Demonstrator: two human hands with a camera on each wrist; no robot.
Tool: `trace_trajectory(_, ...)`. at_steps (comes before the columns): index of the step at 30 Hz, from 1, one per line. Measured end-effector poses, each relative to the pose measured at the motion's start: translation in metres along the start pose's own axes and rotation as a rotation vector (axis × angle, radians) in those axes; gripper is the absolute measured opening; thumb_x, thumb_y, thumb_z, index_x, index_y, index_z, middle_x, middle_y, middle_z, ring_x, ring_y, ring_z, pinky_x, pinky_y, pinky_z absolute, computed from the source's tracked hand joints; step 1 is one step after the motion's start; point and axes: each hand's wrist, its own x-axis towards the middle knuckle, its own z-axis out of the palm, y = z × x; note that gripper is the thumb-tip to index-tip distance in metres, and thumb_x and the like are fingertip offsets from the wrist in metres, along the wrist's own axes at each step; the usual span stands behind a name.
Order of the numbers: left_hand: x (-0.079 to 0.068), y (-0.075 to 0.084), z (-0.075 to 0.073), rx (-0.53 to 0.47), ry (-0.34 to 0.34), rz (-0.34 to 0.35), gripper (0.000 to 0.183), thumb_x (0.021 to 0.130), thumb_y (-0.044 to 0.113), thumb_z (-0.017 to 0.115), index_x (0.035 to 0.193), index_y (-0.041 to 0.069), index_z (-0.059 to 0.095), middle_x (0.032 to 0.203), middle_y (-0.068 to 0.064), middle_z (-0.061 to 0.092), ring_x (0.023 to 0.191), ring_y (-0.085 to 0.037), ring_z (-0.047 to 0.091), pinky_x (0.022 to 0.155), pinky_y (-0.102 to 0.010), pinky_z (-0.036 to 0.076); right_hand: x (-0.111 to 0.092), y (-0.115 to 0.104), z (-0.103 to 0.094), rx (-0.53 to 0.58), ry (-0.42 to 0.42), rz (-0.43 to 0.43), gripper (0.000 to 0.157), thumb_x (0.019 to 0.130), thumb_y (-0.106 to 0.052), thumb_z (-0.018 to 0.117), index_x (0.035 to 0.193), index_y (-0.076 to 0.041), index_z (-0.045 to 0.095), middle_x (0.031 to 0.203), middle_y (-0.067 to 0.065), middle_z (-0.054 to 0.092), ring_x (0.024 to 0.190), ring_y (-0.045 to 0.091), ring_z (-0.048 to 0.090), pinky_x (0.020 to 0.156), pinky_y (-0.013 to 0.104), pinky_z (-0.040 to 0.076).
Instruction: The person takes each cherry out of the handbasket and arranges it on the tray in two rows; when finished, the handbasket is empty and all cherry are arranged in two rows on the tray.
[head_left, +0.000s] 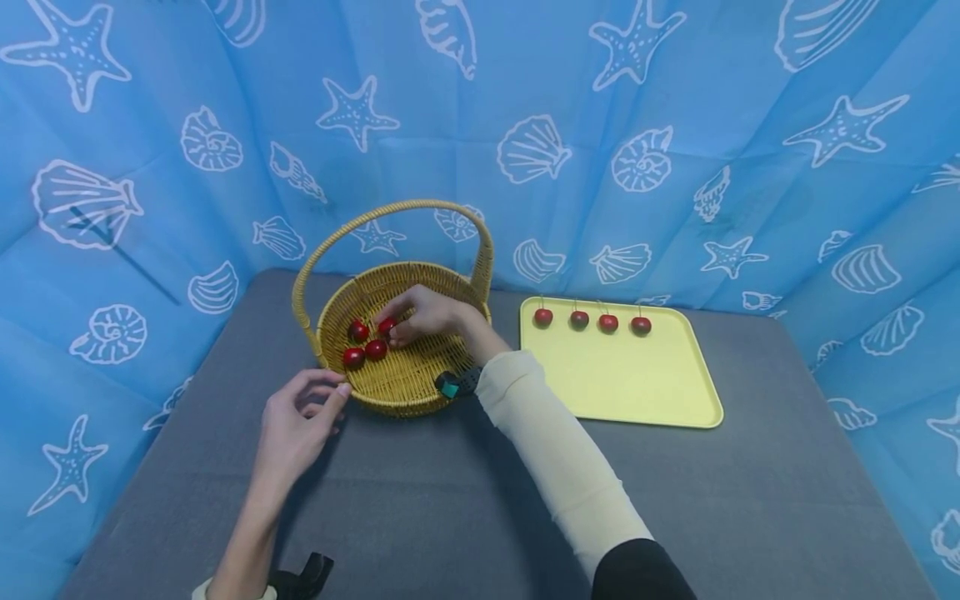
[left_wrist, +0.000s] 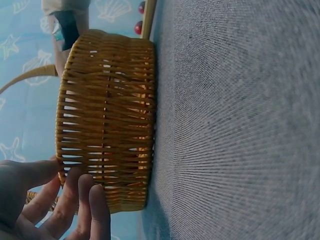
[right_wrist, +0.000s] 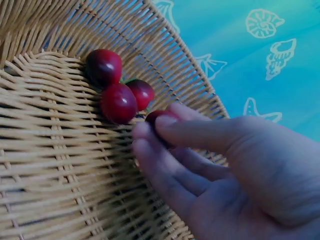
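Observation:
A yellow wicker basket point(head_left: 420, 379) with a tall arched handle stands at the left of the table. My right hand point(head_left: 431, 315) reaches inside it and pinches a dark red cherry point(right_wrist: 159, 121) between thumb and fingers. Beside those fingertips, three more cherries point(right_wrist: 118, 103) lie close together on the woven bottom, toward the basket's left side in the head view. At the front left, my left hand point(head_left: 296, 429) grips the basket's rim, with the thumb at the edge and fingers against the wicker wall point(left_wrist: 107, 120).
To the right of the basket lies a pale yellow tray point(head_left: 637, 379), with several stemmed cherries point(head_left: 578, 320) in a row along its far edge. A grey cloth point(head_left: 465, 517) covers the table. Behind it hangs a blue curtain point(head_left: 465, 108) printed with shells and starfish.

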Motion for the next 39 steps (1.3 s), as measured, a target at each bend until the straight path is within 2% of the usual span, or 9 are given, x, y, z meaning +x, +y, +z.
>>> trace_trajectory(4,-0.001,0.0,0.0,0.008,0.001,-0.003,0.033,0.108,0.033,0.07,0.132,0.01,0.068,0.117,-0.018,0.078,0.081,-0.016,0.076,0.067,-0.028,0.066,-0.006,-0.001,-0.004,0.052,0.03,-0.026,0.035,0.107,-0.005,0.066,0.142,-0.001,0.067,0.137,0.015,0.071,0.111,0.026,0.078,0.103,0.044,0.066)
trace_trajectory(9,-0.002,0.0,0.0,0.016,-0.001,-0.004,0.033,0.108,0.034,0.07,0.133,0.012,0.068,0.118,-0.017,0.078,0.082,-0.015,0.076,0.068,-0.026,0.066,-0.014,-0.003,-0.007,0.1,0.026,-0.054,0.039,0.107,-0.006,0.067,0.145,0.002,0.063,0.126,0.017,0.071,0.117,0.04,0.074,0.107,0.052,0.063)
trace_trajectory(12,-0.002,0.0,-0.001,0.016,-0.004,-0.012,0.034,0.108,0.034,0.07,0.133,0.013,0.067,0.119,-0.017,0.077,0.082,-0.014,0.076,0.068,-0.026,0.065,-0.02,-0.003,-0.008,0.105,0.026,-0.073,0.043,0.106,-0.005,0.067,0.148,0.003,0.06,0.126,0.019,0.072,0.119,0.044,0.073,0.108,0.054,0.062)
trace_trajectory(19,-0.002,0.0,0.0,0.013,-0.008,-0.017,0.035,0.108,0.035,0.07,0.134,0.012,0.067,0.12,-0.018,0.077,0.08,-0.012,0.074,0.067,-0.026,0.065,-0.039,0.001,-0.011,0.048,0.062,-0.127,0.042,0.105,-0.006,0.069,0.147,-0.001,0.063,0.133,0.016,0.074,0.112,0.034,0.078,0.101,0.039,0.066)
trace_trajectory(24,-0.002,0.0,0.0,0.006,-0.01,-0.019,0.035,0.108,0.036,0.07,0.134,0.012,0.067,0.12,-0.019,0.078,0.081,-0.014,0.075,0.067,-0.028,0.066,-0.054,0.005,-0.013,0.057,0.079,-0.183,0.042,0.106,-0.004,0.068,0.147,0.001,0.062,0.136,0.019,0.071,0.113,0.037,0.078,0.099,0.034,0.066)
trace_trajectory(31,-0.002,0.0,-0.001,0.001,-0.004,-0.006,0.033,0.108,0.033,0.07,0.133,0.011,0.068,0.118,-0.02,0.078,0.081,-0.015,0.076,0.068,-0.029,0.066,-0.079,0.005,-0.014,0.136,0.088,-0.233,0.042,0.105,0.0,0.066,0.147,0.003,0.06,0.141,0.021,0.066,0.119,0.05,0.073,0.108,0.053,0.062)
trace_trajectory(34,-0.002,0.0,-0.001,0.002,-0.001,-0.001,0.032,0.108,0.032,0.07,0.132,0.011,0.068,0.118,-0.02,0.078,0.081,-0.016,0.076,0.068,-0.028,0.066,-0.093,0.005,-0.015,0.125,0.103,-0.246,0.041,0.106,-0.002,0.066,0.146,0.002,0.06,0.137,0.02,0.069,0.116,0.046,0.076,0.107,0.05,0.063)
trace_trajectory(37,-0.002,0.0,0.0,0.01,-0.003,-0.004,0.033,0.108,0.033,0.07,0.133,0.011,0.068,0.118,-0.019,0.078,0.082,-0.016,0.076,0.068,-0.027,0.066,-0.109,0.007,-0.017,0.107,0.123,-0.255,0.04,0.105,-0.004,0.067,0.145,0.001,0.061,0.135,0.018,0.071,0.112,0.034,0.08,0.103,0.042,0.065)
trace_trajectory(39,-0.002,0.0,0.0,0.012,-0.005,-0.006,0.033,0.108,0.034,0.07,0.133,0.012,0.068,0.118,-0.019,0.078,0.082,-0.016,0.076,0.068,-0.027,0.066,-0.119,0.009,-0.019,0.113,0.134,-0.259,0.039,0.105,-0.004,0.068,0.143,0.0,0.062,0.135,0.017,0.07,0.112,0.028,0.08,0.101,0.042,0.066)
